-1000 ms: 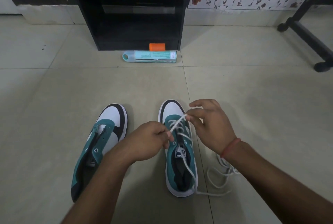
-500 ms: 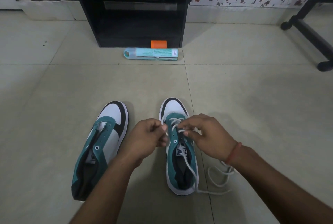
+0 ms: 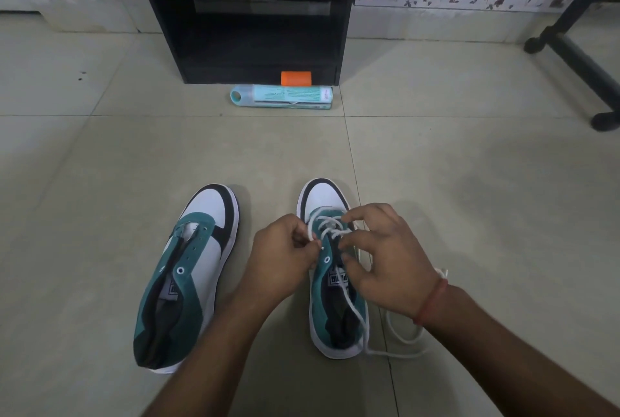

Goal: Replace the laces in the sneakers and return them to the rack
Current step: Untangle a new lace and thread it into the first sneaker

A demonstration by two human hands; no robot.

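From the head view, we're low over the tiled floor (image 3: 436, 198) with both sneakers pointing toes away from us, long axes running front to back. Our left hand (image 3: 281, 259) is curled at the inner side of the right sneaker (image 3: 323, 195), fingers pinching the tip of the white lace (image 3: 327, 225) just beside an open eyelet. Our right hand (image 3: 382, 259) sits over the outer side of the same shoe, fingers bent and touching the crossed strands; whether it truly pinches one we cannot tell. The lace end lies toward the left hand, which we judge is the one to feed it, aiming across the tongue toward the next eyelet. Slack trails off the heel and loops on the floor by our right wrist. The left sneaker (image 3: 208, 208) lies just beside, eyelets bare, not yet laced. The black rack (image 3: 342, 30) stands well ahead at the far edge of the floor, a teal tube (image 3: 285, 97) lying at its foot.
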